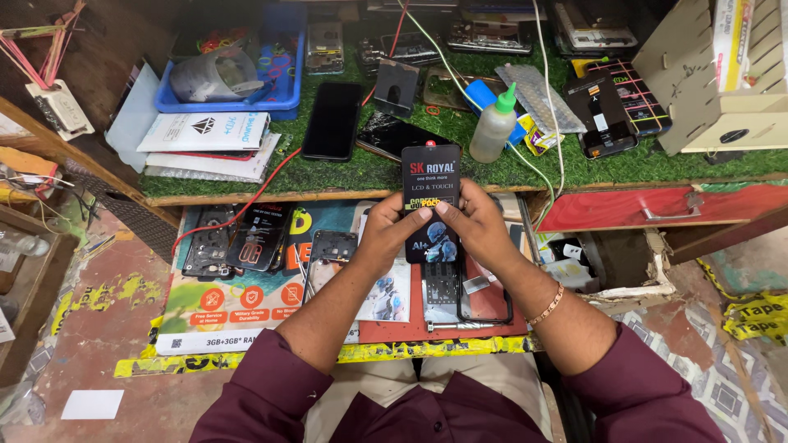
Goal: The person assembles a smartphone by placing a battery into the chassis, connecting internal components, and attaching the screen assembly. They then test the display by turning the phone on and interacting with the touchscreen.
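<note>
Blue tray [283, 97]: far left of the black packet on the green-matted bench [657, 164]; holds a crumpled grey bag [215, 75] and loose coloured rubber bands.
White packets [201, 139]: stacked just below the tray, near the bench's front edge.
Dark phone [332, 121]: face up on the mat, up and left of the packet.
Left hand [392, 234]: fingers curled, pinching the packet's left edge.
Black packet [431, 203]: flat, printed, held upright between both hands over the bench's front edge, above a lower red board [492, 305] strewn with phone frames.
Right hand [474, 226]: thumb and fingers pinching the packet's right edge.
Squeeze bottle [495, 125]: green-capped, standing just up and right of the packet.
Red drawer [657, 210]: right of the packet, under the bench edge.
Torn carton [611, 267]: below the drawer, open, holding small boxes.
</note>
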